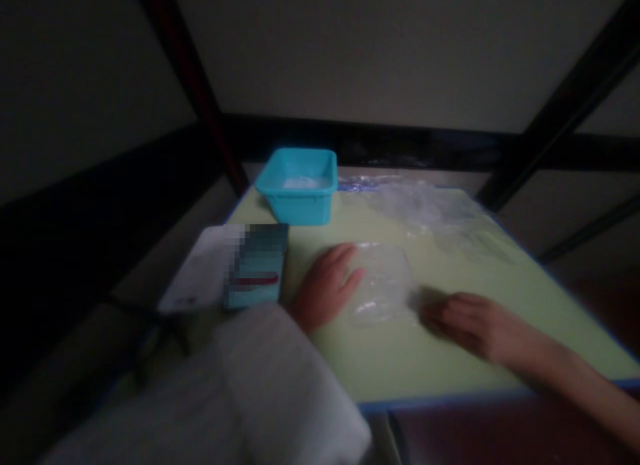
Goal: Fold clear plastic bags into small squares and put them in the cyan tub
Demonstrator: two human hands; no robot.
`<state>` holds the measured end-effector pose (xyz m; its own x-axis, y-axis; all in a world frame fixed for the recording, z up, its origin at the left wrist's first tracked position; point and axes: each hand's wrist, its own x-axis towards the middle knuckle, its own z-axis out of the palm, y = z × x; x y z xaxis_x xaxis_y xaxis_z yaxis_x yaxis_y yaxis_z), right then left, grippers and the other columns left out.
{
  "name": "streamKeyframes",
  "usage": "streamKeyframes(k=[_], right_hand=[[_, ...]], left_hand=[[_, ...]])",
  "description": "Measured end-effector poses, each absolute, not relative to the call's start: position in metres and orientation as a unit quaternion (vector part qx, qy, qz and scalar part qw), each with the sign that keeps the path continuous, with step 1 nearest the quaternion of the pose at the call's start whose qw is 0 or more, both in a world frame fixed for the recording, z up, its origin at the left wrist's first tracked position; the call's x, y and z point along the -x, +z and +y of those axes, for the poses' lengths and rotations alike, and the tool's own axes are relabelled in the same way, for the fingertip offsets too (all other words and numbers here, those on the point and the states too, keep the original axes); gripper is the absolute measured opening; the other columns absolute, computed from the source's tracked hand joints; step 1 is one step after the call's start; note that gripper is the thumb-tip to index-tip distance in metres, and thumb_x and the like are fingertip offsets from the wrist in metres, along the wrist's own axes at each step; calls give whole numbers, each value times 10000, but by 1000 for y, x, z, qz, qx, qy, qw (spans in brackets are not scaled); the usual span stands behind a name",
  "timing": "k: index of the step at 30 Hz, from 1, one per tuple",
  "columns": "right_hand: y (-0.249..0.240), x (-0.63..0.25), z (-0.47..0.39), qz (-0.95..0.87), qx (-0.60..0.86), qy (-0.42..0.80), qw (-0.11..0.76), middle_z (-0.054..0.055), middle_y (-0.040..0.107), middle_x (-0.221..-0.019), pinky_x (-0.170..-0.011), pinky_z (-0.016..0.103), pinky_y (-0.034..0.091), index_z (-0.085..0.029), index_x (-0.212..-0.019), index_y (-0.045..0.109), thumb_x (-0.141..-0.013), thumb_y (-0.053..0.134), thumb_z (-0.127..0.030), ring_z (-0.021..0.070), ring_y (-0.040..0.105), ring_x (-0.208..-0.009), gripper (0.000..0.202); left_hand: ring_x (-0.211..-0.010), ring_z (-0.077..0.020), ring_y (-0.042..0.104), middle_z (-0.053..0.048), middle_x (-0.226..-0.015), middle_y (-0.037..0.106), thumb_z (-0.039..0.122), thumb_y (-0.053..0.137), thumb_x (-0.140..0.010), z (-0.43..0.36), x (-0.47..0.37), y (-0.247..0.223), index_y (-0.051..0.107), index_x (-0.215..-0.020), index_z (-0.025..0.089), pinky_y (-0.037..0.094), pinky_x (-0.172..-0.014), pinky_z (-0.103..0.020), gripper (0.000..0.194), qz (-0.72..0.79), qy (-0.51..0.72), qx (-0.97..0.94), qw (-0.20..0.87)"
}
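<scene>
Left hand [327,285] mid-frame, thumb and fingers parted, at clear plastic piece [383,285]; right hand [465,321] lower right, curled, can't tell if pinching.

1. Before me, a yellow-green surface [390,365] edged in blue.
2. Near its far left corner, a turquoise basin [300,209] with blurred whitish contents [300,183].
3. At the left edge, a white sheet [203,265]; beside it, a teal book-like item [265,255] bearing a red streak [257,280].
4. Toward the far right corner, crumpled clear plastic [420,203].
5. Beyond the far edge, a dim wall [375,65].
</scene>
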<state>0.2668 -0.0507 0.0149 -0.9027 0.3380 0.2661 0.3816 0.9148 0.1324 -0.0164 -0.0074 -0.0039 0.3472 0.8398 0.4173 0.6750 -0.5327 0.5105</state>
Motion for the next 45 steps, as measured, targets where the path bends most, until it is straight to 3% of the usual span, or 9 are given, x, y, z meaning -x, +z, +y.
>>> streamKeyframes(k=[10,20,27,35,45], right_hand=[[9,-265,-48,-970,144,-148,130,88,693,-874,-698,319,524,-63,-1073,595,-967,319,-95,169,627,-760,298],[17,-265,-52,-964,178,-116,157,94,689,-1100,-819,268,564,-117,-1327,453,-964,262,-59,154,643,-1011,413],[9,-267,-37,-967,161,-120,156,134,691,-1075,-740,333,584,-89,-1220,548,-960,335,-89,197,665,-937,336],[-2,-268,-15,-961,192,-70,184,134,632,-1207,-934,347,520,-109,-1203,575,-951,405,-128,195,549,-1178,305],[-6,-263,0,-955,206,-25,209,106,669,-1149,-928,309,524,-140,-1172,613,-968,371,-191,177,617,-1086,320]], left_hand=[[-947,-194,630,-82,-1011,684,154,480,-871,-6,11,-5,620,-991,150,485,-870,-322,185,435,347,-800,225],[-820,-155,653,-47,-884,703,152,481,-860,-5,10,-6,625,-935,162,503,-737,-248,162,448,363,-763,293],[-792,-149,652,-48,-854,699,154,478,-849,-5,11,-5,619,-900,157,501,-686,-227,150,449,374,-748,316],[-747,-138,647,-36,-793,689,114,470,-822,-3,11,-6,612,-862,151,489,-661,-214,152,437,386,-743,328],[-760,-146,646,-45,-802,687,169,492,-839,-2,10,-7,612,-830,151,493,-657,-223,122,437,398,-731,342]])
